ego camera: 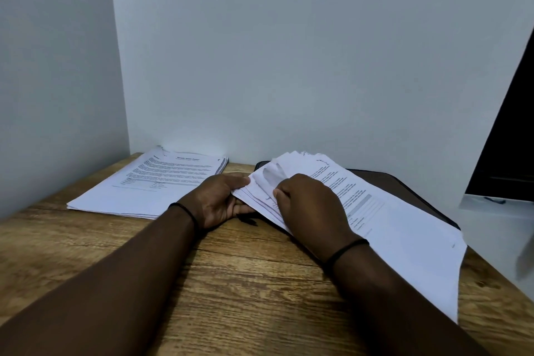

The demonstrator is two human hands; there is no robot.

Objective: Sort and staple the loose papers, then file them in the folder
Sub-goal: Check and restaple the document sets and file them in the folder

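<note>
Both the left hand (222, 199) and right hand (309, 205) pinch fanned papers (384, 211) lying on the closed folder (404, 185).

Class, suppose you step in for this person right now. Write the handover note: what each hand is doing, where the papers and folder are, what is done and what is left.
Left hand: grips the near-left edge of the fanned sheaf of papers.
Right hand: rests on top of that sheaf, fingers curled over its left edge, leafing through the sheets.
The sheaf lies partly on the dark folder, which lies flat at the back right of the wooden table.
A second stack of printed papers lies at the back left.
Done: apparently part of the sorting, judging by the second stack.
Left: finish sorting, staple, file. No stapler is in view.
</note>
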